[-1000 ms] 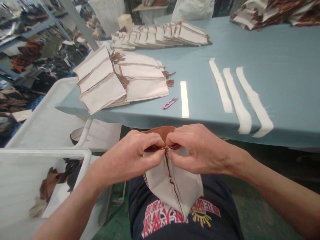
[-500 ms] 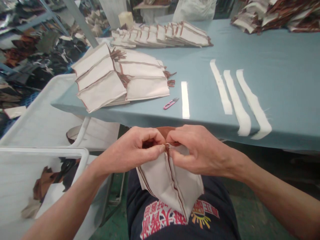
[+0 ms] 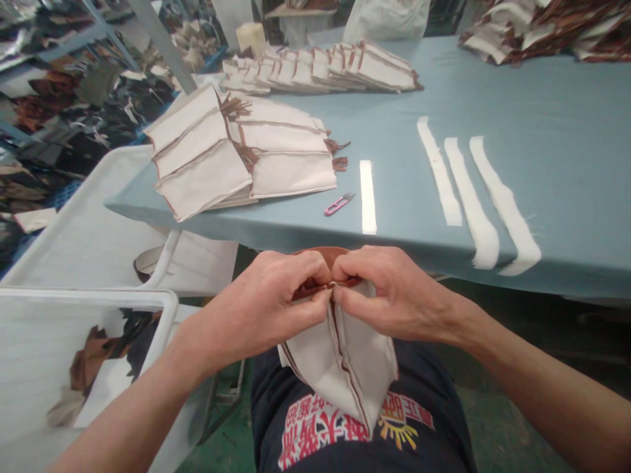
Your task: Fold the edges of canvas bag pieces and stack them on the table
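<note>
A cream fabric pouch (image 3: 362, 345) with brown seams and a brown inner side hangs over my lap in front of the table edge. My left hand (image 3: 280, 295) pinches its upper rim just left of the middle seam, thumb in front and fingers curled behind. On the other side of that seam, my right hand (image 3: 389, 289) pinches the same rim, the two thumb tips almost touching. The fingertips hide the exact spot held. Beyond the hands, pink thread snips (image 3: 339, 204) and a short white strip (image 3: 367, 197) lie on the table.
The blue-covered table (image 3: 394, 131) carries stacked cream panels with brown tassels (image 3: 202, 154), a row of overlapping pieces (image 3: 320, 69), several white strips (image 3: 473, 203) and a brown-and-cream pile (image 3: 547, 29). White bins (image 3: 170, 315) with scraps stand at the left.
My left hand has shifted slightly right and turned a little, bringing its thumb against the seam. Both hands still pinch the pouch rim. The view has moved slightly.
</note>
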`<state>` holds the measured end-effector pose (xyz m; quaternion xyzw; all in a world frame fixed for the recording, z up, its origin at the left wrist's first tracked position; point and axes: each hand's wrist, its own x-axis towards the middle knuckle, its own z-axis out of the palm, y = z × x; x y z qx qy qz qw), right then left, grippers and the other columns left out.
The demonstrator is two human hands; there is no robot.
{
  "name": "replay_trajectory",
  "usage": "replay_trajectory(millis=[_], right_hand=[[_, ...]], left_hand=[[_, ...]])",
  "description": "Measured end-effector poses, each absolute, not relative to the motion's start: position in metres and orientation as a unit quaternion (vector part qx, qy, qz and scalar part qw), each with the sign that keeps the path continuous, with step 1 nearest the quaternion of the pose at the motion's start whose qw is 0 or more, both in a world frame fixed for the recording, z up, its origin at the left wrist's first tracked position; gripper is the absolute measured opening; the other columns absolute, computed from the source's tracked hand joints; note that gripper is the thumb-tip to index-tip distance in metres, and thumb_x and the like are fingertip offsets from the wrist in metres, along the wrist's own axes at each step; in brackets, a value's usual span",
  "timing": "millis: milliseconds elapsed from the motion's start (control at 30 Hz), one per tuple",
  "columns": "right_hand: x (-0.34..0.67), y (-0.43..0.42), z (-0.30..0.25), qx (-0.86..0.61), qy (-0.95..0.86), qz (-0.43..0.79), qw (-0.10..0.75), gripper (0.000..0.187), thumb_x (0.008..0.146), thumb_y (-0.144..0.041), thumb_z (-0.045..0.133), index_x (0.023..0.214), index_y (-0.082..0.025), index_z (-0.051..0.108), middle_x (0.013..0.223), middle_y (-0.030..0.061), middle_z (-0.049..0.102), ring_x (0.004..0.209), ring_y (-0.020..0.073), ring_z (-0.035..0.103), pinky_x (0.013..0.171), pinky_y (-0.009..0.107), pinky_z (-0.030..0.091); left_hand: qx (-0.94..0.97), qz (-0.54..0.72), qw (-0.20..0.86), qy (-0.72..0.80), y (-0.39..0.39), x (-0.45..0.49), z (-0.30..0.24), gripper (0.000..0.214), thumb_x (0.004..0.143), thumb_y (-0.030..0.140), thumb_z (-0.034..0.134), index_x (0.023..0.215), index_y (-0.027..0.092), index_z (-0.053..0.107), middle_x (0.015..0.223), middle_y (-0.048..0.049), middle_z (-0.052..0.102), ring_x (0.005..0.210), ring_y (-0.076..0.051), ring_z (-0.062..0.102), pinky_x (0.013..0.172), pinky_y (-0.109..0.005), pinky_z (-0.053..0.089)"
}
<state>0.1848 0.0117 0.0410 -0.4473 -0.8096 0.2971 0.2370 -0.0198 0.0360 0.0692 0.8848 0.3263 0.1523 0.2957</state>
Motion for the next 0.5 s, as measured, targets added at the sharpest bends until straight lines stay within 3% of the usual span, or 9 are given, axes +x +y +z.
replay_trajectory(millis=[233, 400, 500], right_hand=[[0.186, 0.012, 0.041, -0.471, -0.776, 0.329, 0.259, 0.015, 0.080, -0.020, 0.053, 0.067, -0.020, 0.046, 0.063, -0.0038, 0.051, 0.060, 0.0116, 0.044, 0.061, 0.027, 0.027], [0.188, 0.011, 0.045, -0.447, -0.784, 0.343, 0.259, 0.012, 0.079, -0.016, 0.052, 0.067, -0.018, 0.052, 0.066, -0.0026, 0.056, 0.061, 0.0111, 0.046, 0.060, 0.026, 0.029], [0.189, 0.013, 0.047, -0.420, -0.771, 0.388, 0.282, 0.010, 0.078, -0.015, 0.052, 0.069, -0.017, 0.056, 0.066, -0.0032, 0.057, 0.060, 0.0104, 0.047, 0.059, 0.024, 0.032]], left_hand=[[0.892, 0.196, 0.269, 0.307, 0.037, -0.017, 0.061, 0.013, 0.086, 0.005, 0.057, 0.084, 0.017, 0.060, 0.070, 0.0071, 0.059, 0.058, -0.006, 0.046, 0.057, -0.020, 0.034], [0.911, 0.203, 0.233, 0.275, 0.031, -0.021, 0.056, 0.013, 0.092, 0.006, 0.055, 0.087, 0.016, 0.060, 0.076, 0.0029, 0.063, 0.065, -0.009, 0.056, 0.061, -0.022, 0.039], [0.926, 0.208, 0.206, 0.239, 0.028, -0.027, 0.055, 0.013, 0.098, 0.009, 0.051, 0.098, 0.016, 0.062, 0.084, -0.0015, 0.069, 0.073, -0.012, 0.063, 0.065, -0.022, 0.043]])
